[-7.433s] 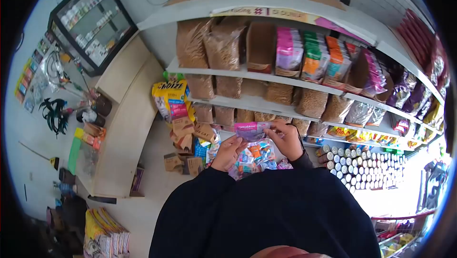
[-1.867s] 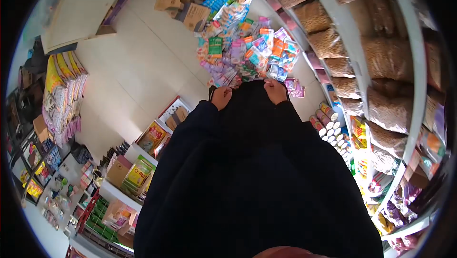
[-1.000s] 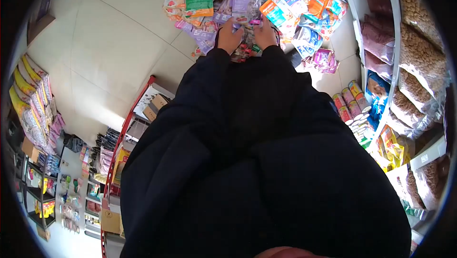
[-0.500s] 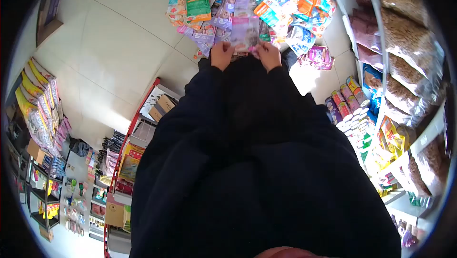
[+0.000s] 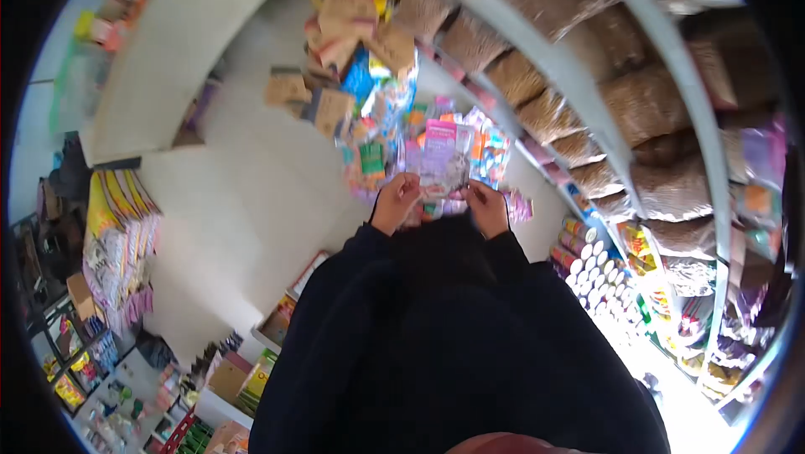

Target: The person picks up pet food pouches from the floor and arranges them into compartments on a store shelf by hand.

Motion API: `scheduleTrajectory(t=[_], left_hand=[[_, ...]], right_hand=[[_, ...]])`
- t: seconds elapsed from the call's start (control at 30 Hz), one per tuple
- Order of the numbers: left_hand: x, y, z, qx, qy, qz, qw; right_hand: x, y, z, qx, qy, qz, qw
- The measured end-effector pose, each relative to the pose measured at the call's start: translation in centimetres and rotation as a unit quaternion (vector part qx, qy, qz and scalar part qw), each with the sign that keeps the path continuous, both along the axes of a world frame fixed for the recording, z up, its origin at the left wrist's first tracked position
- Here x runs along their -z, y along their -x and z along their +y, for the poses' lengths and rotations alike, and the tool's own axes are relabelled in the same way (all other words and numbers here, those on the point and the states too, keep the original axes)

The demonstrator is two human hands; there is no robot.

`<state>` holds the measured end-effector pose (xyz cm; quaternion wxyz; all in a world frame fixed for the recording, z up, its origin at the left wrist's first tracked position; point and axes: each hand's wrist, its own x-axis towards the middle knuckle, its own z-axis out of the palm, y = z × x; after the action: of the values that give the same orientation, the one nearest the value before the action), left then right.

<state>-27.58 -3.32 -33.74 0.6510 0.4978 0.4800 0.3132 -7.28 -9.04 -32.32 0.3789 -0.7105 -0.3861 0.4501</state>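
Between my two hands is a lilac and pink pet food pouch [image 5: 442,159] with an animal picture near its bottom. My left hand [image 5: 396,204] pinches its lower left corner, and my right hand [image 5: 487,209] pinches the lower right one. Behind and around it, a heap of small pouches lies on the floor. A green pouch [image 5: 371,159] shows at left of the heap, and orange and white pouches [image 5: 489,152] at right. The print on the pouch is too blurred to read.
Cardboard boxes [image 5: 331,110] lie beyond the heap at left. Shelves with clear bags of brown kibble [image 5: 654,110] run along the right, with stacked cans [image 5: 594,265] below. Yellow and white sacks [image 5: 122,236] stand at far left.
My view has tilted up and turned, bringing the boxes and more shelving in. Both hands now grip the pouch's lower corners, and it appears raised off the heap.
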Motion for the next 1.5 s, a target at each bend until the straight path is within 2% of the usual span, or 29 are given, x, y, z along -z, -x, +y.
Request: scheduleTrajectory(t=[0.07, 0.13, 0.2, 0.23, 0.27, 0.33, 0.37, 0.4, 0.47, 0.6, 0.67, 0.7, 0.77, 0.8, 0.83, 0.87, 0.9, 0.97, 1.07, 1.13, 1.23, 1.3, 1.5], left_hand=[[-6.4, -0.6, 1.4, 0.013, -0.035, -0.019, 0.999], [-11.3, -1.7, 1.9, 0.038, -0.065, -0.044, 0.996], [-14.5, -2.4, 2.1, 0.066, -0.08, -0.061, 0.993], [-15.8, -2.7, 2.1, 0.089, -0.104, -0.064, 0.989], [-16.8, -3.2, 1.9, 0.11, -0.132, -0.066, 0.983], [-19.1, -4.3, 1.3, 0.144, -0.175, -0.069, 0.971], [-20.2, -5.0, 0.8, 0.168, -0.175, -0.067, 0.968], [-21.3, -5.7, 0.5, 0.19, -0.173, -0.064, 0.964], [-24.0, -7.4, -0.2, 0.206, -0.169, -0.089, 0.96], [-27.8, -11.9, 0.2, 0.235, -0.217, -0.057, 0.946], [-29.2, -14.9, 0.9, 0.238, -0.387, -0.01, 0.891], [-30.8, -16.4, 0.4, 0.243, -0.385, -0.011, 0.891], [-35.0, -19.6, -0.5, 0.232, -0.285, -0.044, 0.929], [-35.4, -21.2, 0.2, 0.234, -0.286, -0.043, 0.928], [-35.7, -22.9, 1.0, 0.237, -0.364, 0.009, 0.901], [-36.0, -24.5, 1.7, 0.236, -0.437, 0.062, 0.866], [-36.4, -26.1, 2.3, 0.236, -0.439, 0.062, 0.865], [-37.1, -28.8, 3.3, 0.231, -0.376, -0.062, 0.895], [-37.7, -32.2, 4.9, 0.196, -0.398, -0.11, 0.89], [-38.0, -33.6, 6.0, 0.197, -0.39, -0.117, 0.892], [-37.8, -35.4, 7.5, 0.183, -0.401, -0.129, 0.888], [-37.5, -36.2, 8.1, 0.186, -0.368, -0.152, 0.898], [-36.2, -37.1, 9.4, 0.197, -0.364, -0.134, 0.9]], right_hand=[[-5.4, -0.6, 0.6, 0.015, -0.032, 0.014, 0.999], [-10.5, -1.2, 0.5, 0.015, -0.08, -0.032, 0.996], [-14.0, -1.7, -0.2, 0.044, -0.121, -0.001, 0.992], [-15.0, -2.7, -0.9, 0.012, -0.12, -0.089, 0.989], [-18.7, -2.7, -1.6, 0.01, -0.144, -0.113, 0.983], [-22.5, -3.7, -3.1, 0.013, -0.194, -0.119, 0.974], [-24.5, -4.3, -3.9, 0.008, -0.183, -0.172, 0.968], [-25.9, -5.1, -4.6, 0.023, -0.195, -0.176, 0.965], [-27.8, -6.6, -6.0, -0.026, -0.226, -0.18, 0.957], [-30.7, -9.8, -8.1, 0.032, -0.221, -0.226, 0.948], [-29.0, -12.5, -7.9, 0.078, -0.3, -0.208, 0.928], [-30.1, -13.5, -8.2, 0.088, -0.295, -0.197, 0.931], [-32.7, -15.4, -8.2, 0.102, -0.289, -0.186, 0.934], [-33.8, -16.5, -8.0, 0.118, -0.332, -0.209, 0.912], [-34.7, -17.7, -7.7, 0.134, -0.374, -0.233, 0.888], [-35.2, -18.9, -7.4, 0.135, -0.374, -0.233, 0.887], [-35.7, -20.2, -7.0, 0.14, -0.372, -0.252, 0.882], [-37.0, -22.5, -6.1, 0.144, -0.361, -0.314, 0.866], [-38.0, -24.5, -4.0, 0.196, -0.403, -0.281, 0.849], [-37.9, -25.8, -2.4, 0.204, -0.426, -0.259, 0.842], [-37.7, -27.3, -1.1, 0.204, -0.418, -0.301, 0.833], [-37.0, -28.0, -0.2, 0.203, -0.423, -0.297, 0.832], [-36.1, -28.6, 0.5, 0.207, -0.419, -0.3, 0.832]])
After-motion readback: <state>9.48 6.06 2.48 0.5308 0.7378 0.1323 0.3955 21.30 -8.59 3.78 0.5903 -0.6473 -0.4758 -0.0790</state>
